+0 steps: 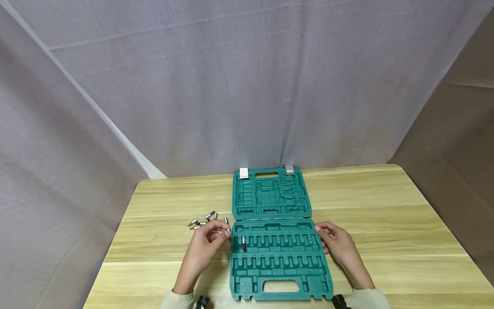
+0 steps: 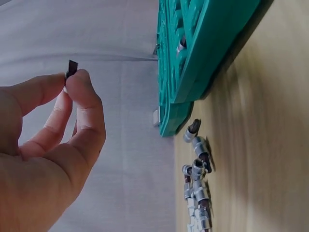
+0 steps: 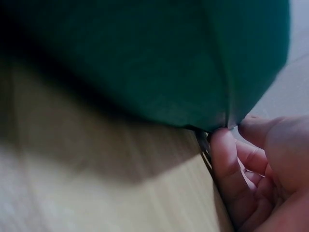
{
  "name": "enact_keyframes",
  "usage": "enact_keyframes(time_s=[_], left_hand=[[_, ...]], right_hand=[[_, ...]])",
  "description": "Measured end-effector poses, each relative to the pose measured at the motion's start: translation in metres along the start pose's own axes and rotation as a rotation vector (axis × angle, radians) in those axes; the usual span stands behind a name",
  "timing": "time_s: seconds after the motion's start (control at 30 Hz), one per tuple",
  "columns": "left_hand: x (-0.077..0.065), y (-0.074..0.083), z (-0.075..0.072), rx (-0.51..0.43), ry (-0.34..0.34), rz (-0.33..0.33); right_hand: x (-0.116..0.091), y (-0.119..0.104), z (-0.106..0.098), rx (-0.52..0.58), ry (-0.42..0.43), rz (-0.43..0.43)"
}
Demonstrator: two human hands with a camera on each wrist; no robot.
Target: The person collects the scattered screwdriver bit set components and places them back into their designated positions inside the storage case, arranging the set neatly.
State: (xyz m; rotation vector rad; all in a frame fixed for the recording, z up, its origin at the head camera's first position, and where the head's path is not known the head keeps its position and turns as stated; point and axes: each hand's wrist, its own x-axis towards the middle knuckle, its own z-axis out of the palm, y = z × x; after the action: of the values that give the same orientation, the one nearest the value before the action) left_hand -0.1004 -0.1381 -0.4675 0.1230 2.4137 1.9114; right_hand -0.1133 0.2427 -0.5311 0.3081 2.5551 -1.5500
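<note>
My left hand (image 1: pixel 207 242) pinches a small bit socket (image 2: pixel 72 67) between thumb and fingertips, close to the left edge of a green tool case (image 1: pixel 278 254). Only the dark flat tip of that bit socket shows in the left wrist view; the fingers cover the rest. At the case's right edge, my right hand (image 1: pixel 337 241) grips the rim near the hinge, thumb on one side and fingers on the other. Another bit socket (image 1: pixel 244 243), with a silver base and dark reddish tip, lies in the first slot of the upper row.
A pile of loose bit sockets (image 1: pixel 200 223) lies on the wooden table (image 1: pixel 154 253), left of the case. The case lid (image 1: pixel 272 195) is folded back flat, its latches pointing towards the grey curtain (image 1: pixel 216 94) behind.
</note>
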Motion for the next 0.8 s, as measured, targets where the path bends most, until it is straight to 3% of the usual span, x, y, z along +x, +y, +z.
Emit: enact_keyframes(time_s=[0.27, 0.8], left_hand=[[-0.002, -0.008, 0.005, 0.078, -0.065, 0.003], [-0.005, -0.015, 0.019, 0.101, -0.204, -0.015]], right_hand=[[-0.002, -0.002, 0.000, -0.006, 0.005, -0.006], [-0.002, -0.002, 0.000, 0.008, -0.002, -0.007]])
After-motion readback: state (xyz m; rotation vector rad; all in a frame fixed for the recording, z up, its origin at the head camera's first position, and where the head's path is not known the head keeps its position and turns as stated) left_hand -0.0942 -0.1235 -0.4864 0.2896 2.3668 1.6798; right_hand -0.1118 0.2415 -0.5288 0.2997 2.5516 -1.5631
